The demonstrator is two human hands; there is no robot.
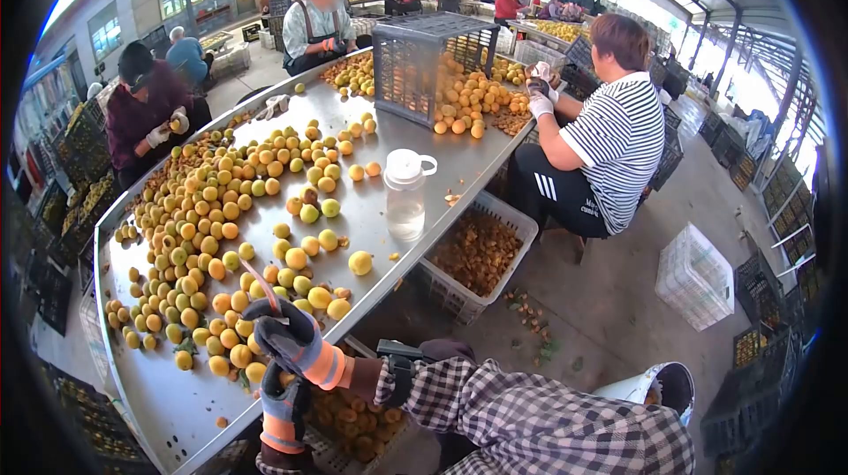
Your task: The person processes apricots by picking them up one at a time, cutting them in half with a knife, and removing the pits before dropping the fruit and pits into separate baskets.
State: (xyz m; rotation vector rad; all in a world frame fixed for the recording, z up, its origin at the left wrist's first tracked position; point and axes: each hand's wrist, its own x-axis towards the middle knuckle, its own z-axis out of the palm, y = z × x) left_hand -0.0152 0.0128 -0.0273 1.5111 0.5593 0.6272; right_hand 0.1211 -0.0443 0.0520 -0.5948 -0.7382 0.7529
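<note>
At the near edge of the metal table (353, 135), my right hand (290, 334), in a grey and orange glove, is closed around a thin curved blade (259, 279) that points up and left. Just below it, my left hand (281, 409), in a similar glove, is partly covered by the right one; its fingers are bent, and what they hold cannot be made out. Yellow-orange fruits (199, 219) lie spread over the table beside both hands. Under the table edge, below my wrists, a crate of cut fruit (358, 426) shows.
A lidded bottle (406, 197) and a dark crate (411, 78) with spilled fruit stand on the table. A person in stripes (618, 135) sits at the right edge, near a white basket of peelings (521, 221). Other people sit across. A white bucket (649, 387) is beside my sleeve.
</note>
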